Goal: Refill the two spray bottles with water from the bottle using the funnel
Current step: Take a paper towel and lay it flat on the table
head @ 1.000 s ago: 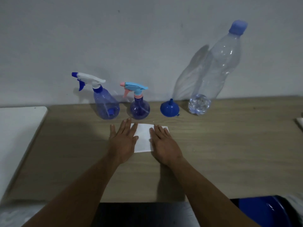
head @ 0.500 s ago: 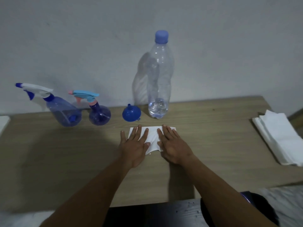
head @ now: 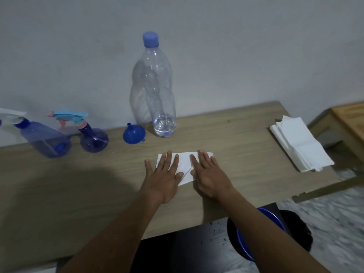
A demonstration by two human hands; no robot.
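Your left hand (head: 163, 179) and right hand (head: 209, 175) lie flat on paper (head: 184, 164). The bottle (head: 155, 85) has its cap on, nothing poured yet

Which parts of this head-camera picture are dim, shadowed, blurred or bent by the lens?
Head view: dim, bluish light; a dark shadow covers the table left of the left hand; the water bottle throws a shadow on the wall; the floor at lower right is smeared; the spray bottle at the left edge leans, wide-angle distortion.
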